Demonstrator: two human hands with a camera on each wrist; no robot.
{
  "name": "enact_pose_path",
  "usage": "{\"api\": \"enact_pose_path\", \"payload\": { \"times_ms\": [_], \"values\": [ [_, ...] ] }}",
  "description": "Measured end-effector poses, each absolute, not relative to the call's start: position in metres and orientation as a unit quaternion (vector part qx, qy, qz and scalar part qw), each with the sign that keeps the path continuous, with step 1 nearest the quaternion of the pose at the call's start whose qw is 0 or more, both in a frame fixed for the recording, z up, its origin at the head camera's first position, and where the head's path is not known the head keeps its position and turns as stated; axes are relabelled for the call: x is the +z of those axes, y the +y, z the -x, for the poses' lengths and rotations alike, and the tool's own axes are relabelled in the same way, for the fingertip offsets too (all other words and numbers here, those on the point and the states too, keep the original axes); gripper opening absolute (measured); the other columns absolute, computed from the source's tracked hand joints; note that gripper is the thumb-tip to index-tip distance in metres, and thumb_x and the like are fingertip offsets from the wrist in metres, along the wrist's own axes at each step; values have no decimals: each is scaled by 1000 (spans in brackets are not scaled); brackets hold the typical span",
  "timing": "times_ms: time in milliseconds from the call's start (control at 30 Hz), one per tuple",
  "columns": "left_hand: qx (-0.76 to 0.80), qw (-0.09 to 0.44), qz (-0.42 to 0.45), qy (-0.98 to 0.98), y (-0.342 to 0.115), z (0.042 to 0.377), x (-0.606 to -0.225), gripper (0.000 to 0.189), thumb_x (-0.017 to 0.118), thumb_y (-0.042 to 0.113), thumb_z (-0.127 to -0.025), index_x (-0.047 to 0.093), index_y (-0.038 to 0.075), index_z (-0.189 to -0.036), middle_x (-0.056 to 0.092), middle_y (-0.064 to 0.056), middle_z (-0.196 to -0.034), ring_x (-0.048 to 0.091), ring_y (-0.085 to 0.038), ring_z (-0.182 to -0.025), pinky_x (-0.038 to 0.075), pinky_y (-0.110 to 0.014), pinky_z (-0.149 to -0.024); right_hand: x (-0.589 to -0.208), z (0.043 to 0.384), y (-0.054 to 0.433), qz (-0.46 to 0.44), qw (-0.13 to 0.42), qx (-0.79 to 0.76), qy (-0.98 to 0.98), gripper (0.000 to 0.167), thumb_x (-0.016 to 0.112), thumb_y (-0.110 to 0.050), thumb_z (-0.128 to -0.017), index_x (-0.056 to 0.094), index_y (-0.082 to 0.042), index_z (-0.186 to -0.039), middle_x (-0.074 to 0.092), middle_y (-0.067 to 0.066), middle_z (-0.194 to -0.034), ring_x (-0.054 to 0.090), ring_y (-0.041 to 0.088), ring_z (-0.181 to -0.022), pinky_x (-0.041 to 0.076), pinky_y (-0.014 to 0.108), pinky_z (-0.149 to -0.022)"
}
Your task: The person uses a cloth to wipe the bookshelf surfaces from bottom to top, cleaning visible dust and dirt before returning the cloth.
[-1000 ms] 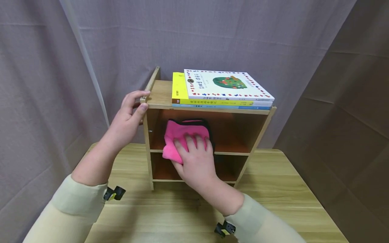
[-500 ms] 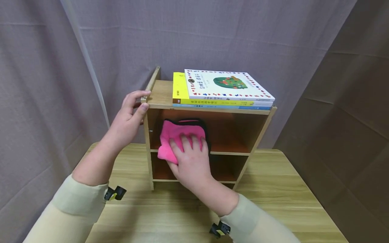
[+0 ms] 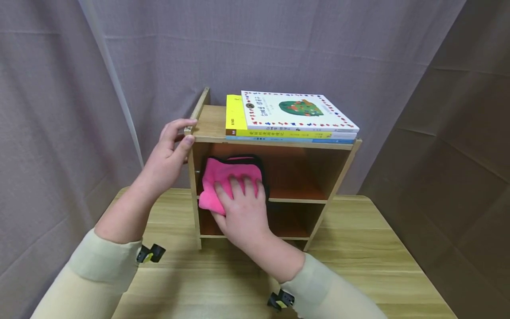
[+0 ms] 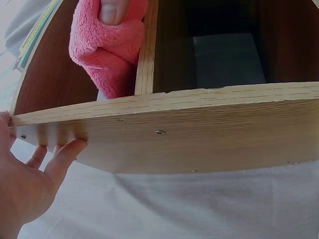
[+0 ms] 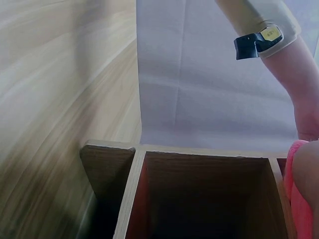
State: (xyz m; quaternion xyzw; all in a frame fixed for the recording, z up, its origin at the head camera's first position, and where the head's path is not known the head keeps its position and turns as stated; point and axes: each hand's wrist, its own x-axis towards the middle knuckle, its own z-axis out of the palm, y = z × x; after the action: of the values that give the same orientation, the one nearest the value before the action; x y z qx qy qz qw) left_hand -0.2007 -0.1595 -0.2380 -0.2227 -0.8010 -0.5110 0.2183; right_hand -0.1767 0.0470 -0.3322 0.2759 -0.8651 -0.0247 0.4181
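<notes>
A small wooden bookshelf (image 3: 211,122) stands on the table. My left hand (image 3: 165,157) grips its upper left corner; in the left wrist view several fingers (image 4: 65,157) lie against the outer face of the side panel. Inside the upper compartment, at its left, my right hand (image 3: 245,217) holds a pink cloth (image 3: 215,173) with black edging, fingers spread over its front. Seen from the left wrist, the cloth (image 4: 112,55) is folded under the right thumb (image 4: 112,11), beside the middle board's front edge. The right wrist view shows only a strip of cloth (image 5: 300,214) at its edge.
Several books lie stacked on the bookshelf's top, a white picture book (image 3: 299,108) uppermost over yellow and blue ones. A lower compartment (image 3: 288,219) opens below the middle board. Wood-grain table (image 3: 370,248) surrounds the bookshelf, and grey curtains (image 3: 279,48) hang behind.
My right hand has slid the pink cloth leftward within the upper compartment, towards the left side panel. The left hand stays on the corner, and the books have not moved.
</notes>
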Motion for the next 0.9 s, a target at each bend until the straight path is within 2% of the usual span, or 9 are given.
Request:
{"api": "enact_pose_path", "payload": {
  "times_ms": [167, 500, 733, 900],
  "values": [
    [-509, 224, 223, -801, -159, 202, -238, 39, 42, 32, -107, 41, 22, -145, 35, -11, -136, 46, -21, -114, 53, -32, -76, -332, 176, 43, -272, 423, -26, -864, 52, 57, -56, -92, 60, -25, -133, 55, 9, -130, 48, 35, -124, 37, 59, -100],
    [-520, 216, 223, -796, -160, 202, -239, 40, 42, 34, -107, 41, 22, -145, 34, -11, -140, 46, -27, -122, 53, -47, -82, -332, 176, 32, -277, 427, -33, -860, 53, 53, -59, -93, 60, -26, -133, 55, 10, -130, 48, 36, -123, 38, 59, -100],
    [-518, 213, 224, -797, -160, 201, -239, 40, 42, 34, -107, 41, 23, -145, 34, -11, -140, 45, -26, -123, 52, -48, -82, -331, 175, 30, -280, 419, -36, -863, 53, 52, -58, -94, 58, -26, -135, 54, 11, -131, 48, 36, -123, 37, 60, -101],
    [-518, 212, 228, -797, -160, 200, -238, 40, 42, 34, -107, 41, 23, -146, 34, -12, -139, 45, -28, -122, 52, -51, -83, -330, 173, 31, -286, 394, -42, -873, 55, 59, -54, -92, 55, -24, -138, 53, 13, -134, 46, 37, -126, 35, 62, -103]
  ]
}}
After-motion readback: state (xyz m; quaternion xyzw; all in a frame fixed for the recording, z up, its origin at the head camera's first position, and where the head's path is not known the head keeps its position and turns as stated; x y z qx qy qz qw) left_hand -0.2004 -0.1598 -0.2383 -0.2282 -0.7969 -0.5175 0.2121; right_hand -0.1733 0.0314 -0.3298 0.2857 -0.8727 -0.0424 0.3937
